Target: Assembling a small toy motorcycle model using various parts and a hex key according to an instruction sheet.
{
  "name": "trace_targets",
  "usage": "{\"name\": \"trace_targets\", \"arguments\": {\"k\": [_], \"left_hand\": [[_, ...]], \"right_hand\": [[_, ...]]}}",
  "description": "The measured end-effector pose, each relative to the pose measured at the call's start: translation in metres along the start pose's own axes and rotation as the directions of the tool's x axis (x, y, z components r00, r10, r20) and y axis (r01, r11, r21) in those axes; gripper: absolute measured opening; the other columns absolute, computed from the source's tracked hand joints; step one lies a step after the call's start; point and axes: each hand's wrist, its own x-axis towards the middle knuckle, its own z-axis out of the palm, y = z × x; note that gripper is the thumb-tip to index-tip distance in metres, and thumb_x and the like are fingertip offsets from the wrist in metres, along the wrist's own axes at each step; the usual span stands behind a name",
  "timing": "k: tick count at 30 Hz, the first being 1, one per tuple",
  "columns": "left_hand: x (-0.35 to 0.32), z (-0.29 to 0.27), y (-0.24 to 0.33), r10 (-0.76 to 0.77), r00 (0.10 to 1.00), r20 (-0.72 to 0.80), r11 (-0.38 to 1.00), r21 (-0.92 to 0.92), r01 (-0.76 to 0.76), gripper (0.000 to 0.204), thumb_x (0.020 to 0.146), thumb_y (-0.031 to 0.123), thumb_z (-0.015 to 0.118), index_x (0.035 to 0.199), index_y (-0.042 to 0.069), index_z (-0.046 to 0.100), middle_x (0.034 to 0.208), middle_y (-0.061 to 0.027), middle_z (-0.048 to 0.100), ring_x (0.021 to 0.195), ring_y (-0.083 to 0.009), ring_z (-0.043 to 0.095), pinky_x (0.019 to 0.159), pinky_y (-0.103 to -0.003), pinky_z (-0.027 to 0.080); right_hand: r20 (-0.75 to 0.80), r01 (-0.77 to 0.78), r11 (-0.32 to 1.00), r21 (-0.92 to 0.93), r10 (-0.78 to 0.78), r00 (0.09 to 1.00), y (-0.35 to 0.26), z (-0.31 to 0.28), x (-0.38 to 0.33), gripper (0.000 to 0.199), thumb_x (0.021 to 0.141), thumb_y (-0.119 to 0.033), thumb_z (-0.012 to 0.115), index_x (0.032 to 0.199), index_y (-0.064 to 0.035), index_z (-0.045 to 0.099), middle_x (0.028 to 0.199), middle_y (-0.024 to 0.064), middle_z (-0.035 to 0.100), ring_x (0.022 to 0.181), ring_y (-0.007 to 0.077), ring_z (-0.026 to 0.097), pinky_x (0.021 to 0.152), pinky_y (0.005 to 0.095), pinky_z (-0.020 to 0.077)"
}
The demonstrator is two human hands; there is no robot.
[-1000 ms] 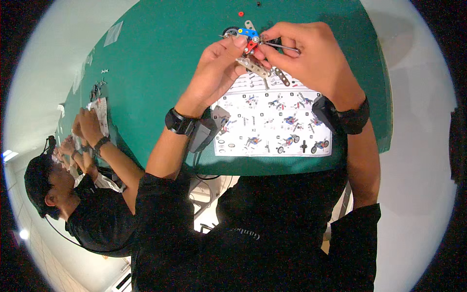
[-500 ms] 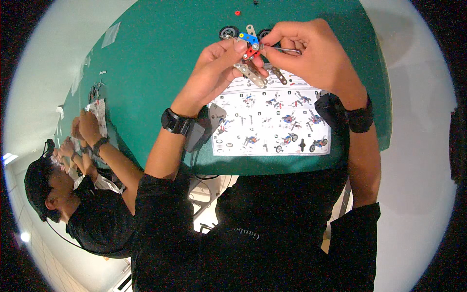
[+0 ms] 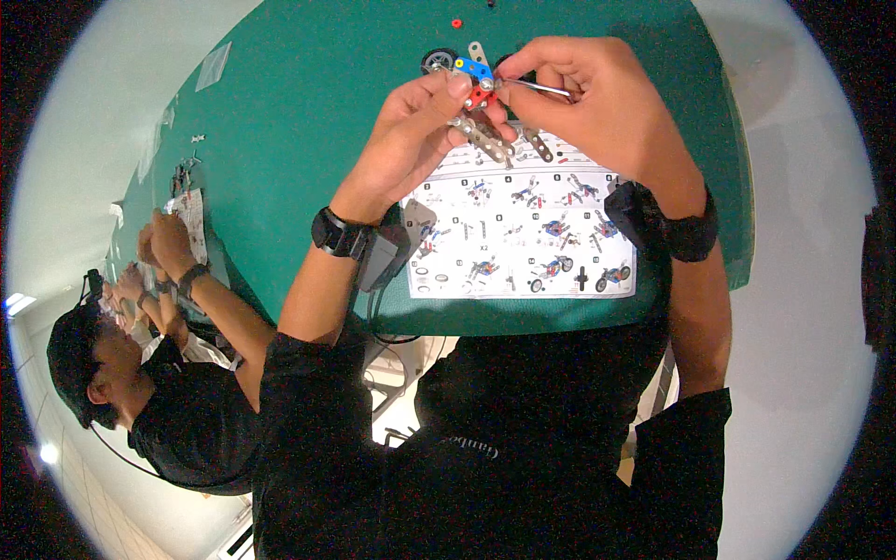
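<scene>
Left grip (image 3: 411,126) pinches model (image 3: 474,71) — right grip (image 3: 602,107), slim tool (image 3: 545,90).

Well-lit table (image 3: 308,149), glaring lamp (image 3: 49,454) lower left, bent edges, grainy dark rim, far-left details perhaps blurred

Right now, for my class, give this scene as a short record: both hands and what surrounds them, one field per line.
Left hand: grips the blue-and-red perforated metal model
Right hand: pinches a slim metal tool beside the model
Instruction sheet: printed diagrams, on the green tabletop
Black-tyred wheel: beyond the left hand
Small red part: on the tabletop, beyond the model
</scene>
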Motion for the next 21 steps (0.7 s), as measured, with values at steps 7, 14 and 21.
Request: {"name": "trace_targets", "arguments": {"k": [7,14,21], "left_hand": [[0.0,-0.002,-0.003,0.097,0.994,-0.05,0.993,-0.065,-0.1,0.032,0.105,0.023,0.047,0.118,-0.004,0.058,0.112,-0.0171,0.066,0.105,-0.0252,0.066,0.092,-0.039,0.055],[-0.003,0.004,0.0,0.125,0.988,-0.094,0.981,-0.136,-0.137,0.023,0.102,0.013,0.053,0.119,-0.002,0.059,0.113,-0.0146,0.067,0.104,-0.0215,0.066,0.091,-0.035,0.056],[-0.005,0.0,-0.002,0.099,0.993,-0.069,0.963,-0.244,-0.113,0.021,0.1,0.009,0.055,0.119,-0.001,0.06,0.109,-0.0101,0.068,0.102,-0.0164,0.066,0.087,-0.032,0.058]], "right_hand": [[-0.129,0.018,0.987,0.159,0.003,0.992,-0.003,0.005,-0.002,0.011,0.088,-0.007,0.07,0.095,0.0007,0.071,0.067,0.0001,0.062,0.059,0.0018,0.049,0.051,0.0218,0.0357],[-0.15,0.261,0.953,-0.152,-0.283,0.947,-0.008,-0.002,0.0,0.008,0.082,-0.004,0.073,0.089,-0.0009,0.071,0.068,0.0033,0.062,0.053,0.0067,0.046,0.05,0.0244,0.0351],[-0.138,0.299,0.939,-0.169,-0.323,0.936,-0.005,0.001,0.002,0.006,0.081,-0.002,0.073,0.086,-0.0008,0.069,0.068,0.005,0.061,0.052,0.0081,0.043,0.047,0.0258,0.0326]]}}
